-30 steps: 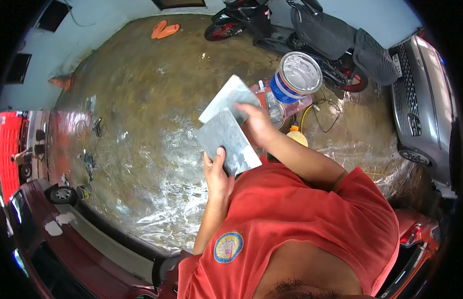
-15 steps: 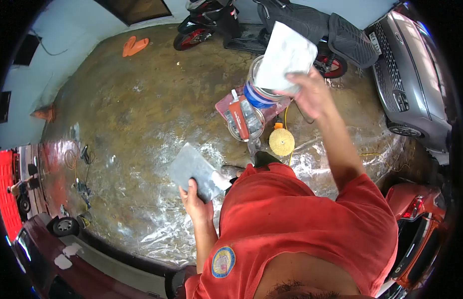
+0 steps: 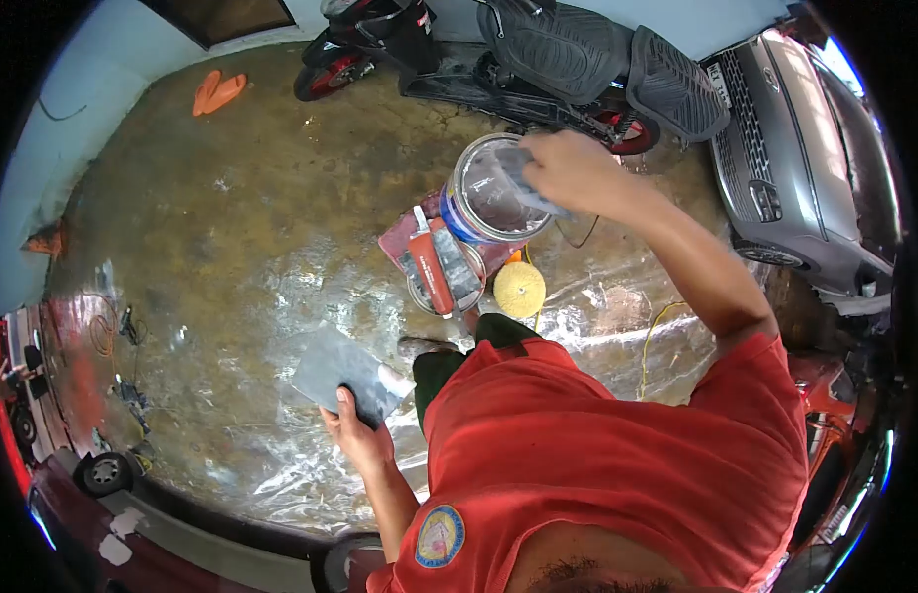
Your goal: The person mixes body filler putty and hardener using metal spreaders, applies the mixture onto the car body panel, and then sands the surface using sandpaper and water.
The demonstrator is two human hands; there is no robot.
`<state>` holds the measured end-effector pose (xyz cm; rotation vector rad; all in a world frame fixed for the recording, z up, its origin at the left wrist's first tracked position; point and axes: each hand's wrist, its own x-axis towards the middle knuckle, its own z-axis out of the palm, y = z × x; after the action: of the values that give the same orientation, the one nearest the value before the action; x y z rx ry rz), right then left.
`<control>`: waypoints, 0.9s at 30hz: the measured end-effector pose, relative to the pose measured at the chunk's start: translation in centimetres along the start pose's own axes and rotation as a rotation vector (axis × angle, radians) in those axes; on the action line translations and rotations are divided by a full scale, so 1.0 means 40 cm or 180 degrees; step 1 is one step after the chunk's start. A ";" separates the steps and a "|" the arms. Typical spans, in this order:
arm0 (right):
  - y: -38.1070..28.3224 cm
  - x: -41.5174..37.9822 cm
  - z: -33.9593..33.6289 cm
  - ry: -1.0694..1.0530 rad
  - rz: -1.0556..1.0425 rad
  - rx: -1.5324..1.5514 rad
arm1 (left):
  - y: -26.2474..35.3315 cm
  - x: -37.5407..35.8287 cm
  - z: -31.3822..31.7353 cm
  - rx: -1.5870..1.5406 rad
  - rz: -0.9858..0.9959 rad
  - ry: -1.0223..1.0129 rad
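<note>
While the left hand [image 3: 358, 435] pinches a smooth, flat grey plate [image 3: 342, 374] between thumb and fingers, the right hand [image 3: 570, 168] grips a blurred second plate [image 3: 534, 188] at the mouth of a round can [image 3: 463, 219], partly covering it. Beside the can are a fuzzy yellow disc [image 3: 519, 290] and a red tube [image 3: 432, 271] atop a tin [image 3: 417, 295]. Beyond, ribbed black mats [image 3: 680, 83] drape a motorcycle [image 3: 459, 87], near a glossy grey car [image 3: 801, 148].

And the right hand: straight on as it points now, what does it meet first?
Probably the bucket, at its rim or inner wall, the plate in the right hand's grip leading; height over the rim is unclear.
</note>
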<state>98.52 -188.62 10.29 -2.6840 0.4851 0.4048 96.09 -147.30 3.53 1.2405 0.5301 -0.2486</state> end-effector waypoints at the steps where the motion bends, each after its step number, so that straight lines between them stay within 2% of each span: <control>1: -0.012 0.038 0.025 -0.0114 -0.0070 -0.0428 | -0.013 0.005 0.006 0.0019 -0.0044 0.0065; 4: -0.036 0.124 0.091 -0.0861 -0.0052 -0.0876 | -0.059 0.032 -0.008 -0.0039 -0.0046 -0.0186; 6: -0.022 0.164 0.144 -0.1064 -0.0364 -0.1152 | -0.075 0.039 -0.012 -0.0105 -0.0062 -0.0070; 10: -0.033 0.190 0.170 -0.1393 -0.0994 -0.1726 | -0.095 0.040 -0.039 -0.0329 0.0004 0.0182; 16: -0.014 0.211 0.215 -0.1600 -0.1258 -0.2161 | -0.111 0.032 -0.096 -0.0458 0.0072 0.0422; 22: -0.030 0.207 0.229 -0.1835 -0.1059 -0.2066 | -0.102 0.014 -0.108 -0.0426 0.0088 0.0483; 27: 0.005 0.237 0.216 -0.1585 -0.0757 -0.1266 | -0.096 0.009 -0.101 -0.0454 0.0057 0.0508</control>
<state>105.16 -187.83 -0.65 -2.8062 -0.0709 1.1570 93.64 -144.66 -0.75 1.1311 0.6628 -0.0952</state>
